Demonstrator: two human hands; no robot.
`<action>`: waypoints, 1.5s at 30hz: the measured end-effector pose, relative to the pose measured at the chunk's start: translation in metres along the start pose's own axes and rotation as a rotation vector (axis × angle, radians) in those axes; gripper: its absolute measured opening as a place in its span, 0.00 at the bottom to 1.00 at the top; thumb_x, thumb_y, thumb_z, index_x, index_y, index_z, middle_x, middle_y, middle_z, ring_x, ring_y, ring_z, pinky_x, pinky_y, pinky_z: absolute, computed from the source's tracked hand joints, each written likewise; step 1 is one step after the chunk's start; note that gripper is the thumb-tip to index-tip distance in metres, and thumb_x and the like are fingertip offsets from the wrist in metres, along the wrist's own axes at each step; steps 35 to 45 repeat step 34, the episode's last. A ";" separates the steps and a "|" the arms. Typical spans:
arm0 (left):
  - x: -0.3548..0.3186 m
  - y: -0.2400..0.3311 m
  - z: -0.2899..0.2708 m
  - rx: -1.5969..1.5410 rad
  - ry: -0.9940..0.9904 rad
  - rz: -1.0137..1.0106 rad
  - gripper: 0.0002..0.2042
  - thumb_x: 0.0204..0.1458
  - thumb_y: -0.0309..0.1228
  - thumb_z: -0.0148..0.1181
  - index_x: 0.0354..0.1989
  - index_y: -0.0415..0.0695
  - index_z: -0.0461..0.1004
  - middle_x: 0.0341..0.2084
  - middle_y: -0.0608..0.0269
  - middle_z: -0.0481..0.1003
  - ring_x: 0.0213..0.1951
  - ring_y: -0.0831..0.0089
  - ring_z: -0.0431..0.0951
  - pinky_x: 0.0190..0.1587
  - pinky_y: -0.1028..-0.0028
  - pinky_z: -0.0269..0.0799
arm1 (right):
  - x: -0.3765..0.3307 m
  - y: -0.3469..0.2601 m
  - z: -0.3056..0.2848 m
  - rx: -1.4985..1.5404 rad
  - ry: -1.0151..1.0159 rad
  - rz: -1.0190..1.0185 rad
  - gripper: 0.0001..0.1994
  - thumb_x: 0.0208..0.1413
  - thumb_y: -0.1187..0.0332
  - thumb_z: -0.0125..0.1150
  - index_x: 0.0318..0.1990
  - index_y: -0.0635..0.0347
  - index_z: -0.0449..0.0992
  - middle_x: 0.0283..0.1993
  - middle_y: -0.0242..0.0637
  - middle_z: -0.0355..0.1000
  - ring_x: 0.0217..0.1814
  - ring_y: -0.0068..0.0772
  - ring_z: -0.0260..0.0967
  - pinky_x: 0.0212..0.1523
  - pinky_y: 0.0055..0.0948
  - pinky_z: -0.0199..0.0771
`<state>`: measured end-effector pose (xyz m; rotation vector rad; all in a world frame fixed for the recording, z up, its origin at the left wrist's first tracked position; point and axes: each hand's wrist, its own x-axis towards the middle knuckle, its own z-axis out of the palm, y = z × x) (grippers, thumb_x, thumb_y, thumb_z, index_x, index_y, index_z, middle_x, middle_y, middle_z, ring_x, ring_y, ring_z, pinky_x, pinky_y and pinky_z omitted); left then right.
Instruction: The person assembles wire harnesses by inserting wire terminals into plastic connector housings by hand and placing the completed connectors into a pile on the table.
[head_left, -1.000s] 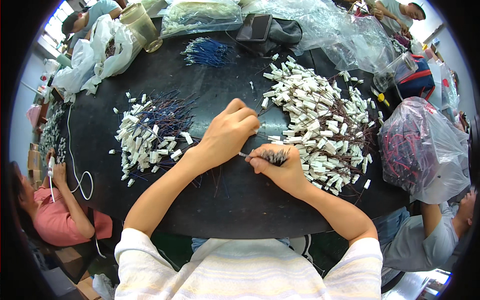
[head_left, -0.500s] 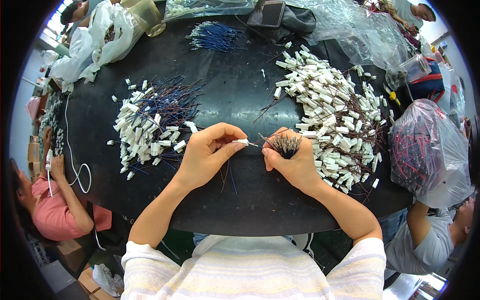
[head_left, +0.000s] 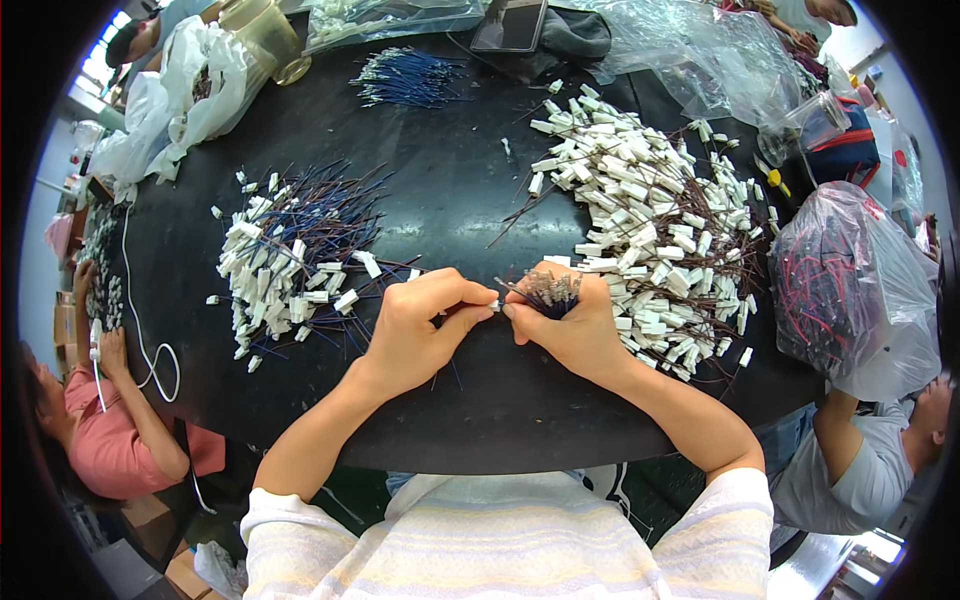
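My left hand (head_left: 425, 325) pinches a small white connector (head_left: 495, 305) between thumb and fingertips, with thin wires hanging below the hand. My right hand (head_left: 575, 325) is closed round a bundle of dark wires (head_left: 552, 290) whose metal-tipped ends fan out above the fist. The two hands' fingertips nearly meet at the connector, which they mostly cover. To the left lies a pile of white connectors with blue and brown wires (head_left: 290, 260). A larger heap of white connectors with brown wires (head_left: 650, 220) spreads just beyond and right of my right hand.
A bunch of blue wires (head_left: 405, 77) lies at the far side of the black table (head_left: 440, 420), near a phone (head_left: 508, 25). Plastic bags (head_left: 190, 85) stand far left, and a bag of red and dark wires (head_left: 850, 290) sits at right. Co-workers (head_left: 125, 420) sit on both sides.
My hands have come closer together, and the connector is now more hidden between the fingertips. The tabletop things have shifted slightly left and up in the view.
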<state>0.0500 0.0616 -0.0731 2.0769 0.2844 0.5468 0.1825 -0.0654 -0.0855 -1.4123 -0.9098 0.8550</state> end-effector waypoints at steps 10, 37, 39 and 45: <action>0.106 -0.025 0.003 0.423 -0.108 0.479 0.10 0.39 0.19 0.56 0.32 0.42 0.75 0.32 0.63 0.73 0.35 0.63 0.69 0.35 0.70 0.69 | 0.001 0.000 -0.001 -0.071 -0.103 -0.107 0.06 0.50 0.73 0.55 0.23 0.66 0.72 0.18 0.33 0.67 0.19 0.20 0.62 0.22 0.22 0.61; 0.011 -0.007 -0.023 0.166 0.068 0.045 0.06 0.41 0.17 0.59 0.28 0.37 0.72 0.22 0.63 0.71 0.24 0.77 0.71 0.29 0.81 0.66 | 0.003 -0.006 0.000 0.017 0.023 0.045 0.04 0.48 0.75 0.56 0.24 0.62 0.69 0.15 0.28 0.67 0.18 0.13 0.61 0.20 0.16 0.59; 0.011 -0.007 -0.023 0.166 0.068 0.045 0.06 0.41 0.17 0.59 0.28 0.37 0.72 0.22 0.63 0.71 0.24 0.77 0.71 0.29 0.81 0.66 | 0.003 -0.006 0.000 0.017 0.023 0.045 0.04 0.48 0.75 0.56 0.24 0.62 0.69 0.15 0.28 0.67 0.18 0.13 0.61 0.20 0.16 0.59; 0.011 -0.007 -0.023 0.166 0.068 0.045 0.06 0.41 0.17 0.59 0.28 0.37 0.72 0.22 0.63 0.71 0.24 0.77 0.71 0.29 0.81 0.66 | 0.003 -0.006 0.000 0.017 0.023 0.045 0.04 0.48 0.75 0.56 0.24 0.62 0.69 0.15 0.28 0.67 0.18 0.13 0.61 0.20 0.16 0.59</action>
